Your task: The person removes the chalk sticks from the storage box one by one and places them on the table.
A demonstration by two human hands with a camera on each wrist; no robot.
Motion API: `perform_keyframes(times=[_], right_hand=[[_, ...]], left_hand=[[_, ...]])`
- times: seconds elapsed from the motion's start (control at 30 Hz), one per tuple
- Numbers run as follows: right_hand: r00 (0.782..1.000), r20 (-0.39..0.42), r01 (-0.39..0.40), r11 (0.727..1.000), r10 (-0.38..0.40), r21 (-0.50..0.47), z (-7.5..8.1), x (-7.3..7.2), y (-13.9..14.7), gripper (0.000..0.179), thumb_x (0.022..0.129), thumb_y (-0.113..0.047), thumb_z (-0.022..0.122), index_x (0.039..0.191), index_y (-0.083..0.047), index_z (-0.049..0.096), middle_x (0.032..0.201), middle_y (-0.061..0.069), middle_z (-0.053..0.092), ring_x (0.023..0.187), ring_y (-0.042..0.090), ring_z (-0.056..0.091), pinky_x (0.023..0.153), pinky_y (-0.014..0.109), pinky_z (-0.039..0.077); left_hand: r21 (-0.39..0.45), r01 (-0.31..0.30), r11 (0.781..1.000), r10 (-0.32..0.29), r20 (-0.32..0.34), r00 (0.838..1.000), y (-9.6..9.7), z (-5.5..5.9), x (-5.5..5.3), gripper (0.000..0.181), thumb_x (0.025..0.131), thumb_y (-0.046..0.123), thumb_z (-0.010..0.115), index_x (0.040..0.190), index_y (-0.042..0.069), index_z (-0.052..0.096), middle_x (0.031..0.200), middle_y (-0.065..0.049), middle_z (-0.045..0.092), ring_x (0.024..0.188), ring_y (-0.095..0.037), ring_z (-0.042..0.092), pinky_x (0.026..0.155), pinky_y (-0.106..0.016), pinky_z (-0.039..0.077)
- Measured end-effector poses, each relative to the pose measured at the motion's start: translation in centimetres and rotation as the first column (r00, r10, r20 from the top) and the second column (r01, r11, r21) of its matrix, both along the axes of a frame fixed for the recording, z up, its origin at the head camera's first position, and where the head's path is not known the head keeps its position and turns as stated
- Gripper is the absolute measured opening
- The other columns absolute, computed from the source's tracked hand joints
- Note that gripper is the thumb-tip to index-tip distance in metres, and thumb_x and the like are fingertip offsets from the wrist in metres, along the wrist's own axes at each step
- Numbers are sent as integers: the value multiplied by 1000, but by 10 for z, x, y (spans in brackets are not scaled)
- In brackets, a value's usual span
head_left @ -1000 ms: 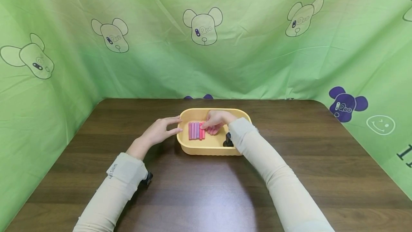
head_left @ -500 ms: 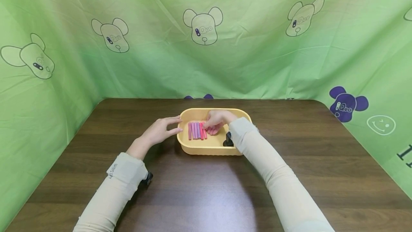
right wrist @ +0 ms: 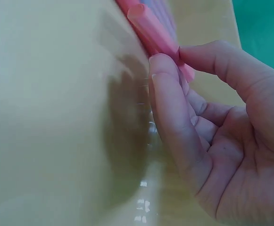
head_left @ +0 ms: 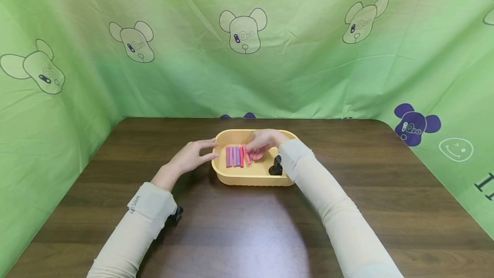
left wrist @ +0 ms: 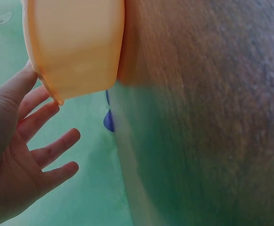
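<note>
A yellow oval tub (head_left: 252, 179) stands on the brown wooden table. Inside lie several pink and purple sticks (head_left: 233, 156) side by side. My right hand (head_left: 261, 144) reaches into the tub and pinches the rightmost pink stick (head_left: 247, 156) between thumb and forefinger; the right wrist view shows that pink stick (right wrist: 152, 34) held at its end by the fingertips (right wrist: 162, 70). My left hand (head_left: 191, 156) rests with straight fingers against the tub's left rim (left wrist: 45, 82), holding nothing.
Green cloth with cartoon mouse prints hangs behind and on both sides of the table (head_left: 247, 226). Wrist cameras (head_left: 275, 166) sit on both forearms. The table's wood shows all round the tub.
The right hand has tilted the rightmost pink stick away from the row and drawn it slightly right. The left hand has stayed at the tub's rim.
</note>
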State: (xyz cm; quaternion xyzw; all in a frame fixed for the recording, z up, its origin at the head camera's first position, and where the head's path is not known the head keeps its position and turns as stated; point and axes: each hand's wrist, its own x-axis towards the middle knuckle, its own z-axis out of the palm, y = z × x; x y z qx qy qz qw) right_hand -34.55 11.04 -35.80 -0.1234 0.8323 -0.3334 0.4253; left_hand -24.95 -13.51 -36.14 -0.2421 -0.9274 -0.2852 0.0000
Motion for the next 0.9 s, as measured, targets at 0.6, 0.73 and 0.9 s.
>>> perform_keyframes(times=[0.6,0.73,0.9], right_hand=[[997,-71,7,999,-9,-35,27,7,24,16,90,-15,55,84,-2,62,65,-2,64,57,5,60,60,17,55],[997,-73,4,999,-8,-48,30,8,31,16,90,-15,55,81,-4,62,65,-3,64,57,4,60,62,19,56],[996,-91,-5,999,0,-48,33,11,38,16,90,-17,54,83,-4,62,67,-3,64,61,4,62,66,21,57]], left_hand=[[14,1,1000,-2,13,1000,-1,0,0,47,90,30,61,129,5,56,138,-12,51,132,-29,44,111,-44,35],[14,-1,1000,1,12,1000,-1,-1,0,47,90,31,62,129,5,56,138,-12,51,131,-29,45,110,-44,36],[20,-5,1000,4,14,1000,-1,0,0,47,89,31,62,128,5,57,139,-13,50,132,-29,44,111,-45,35]])
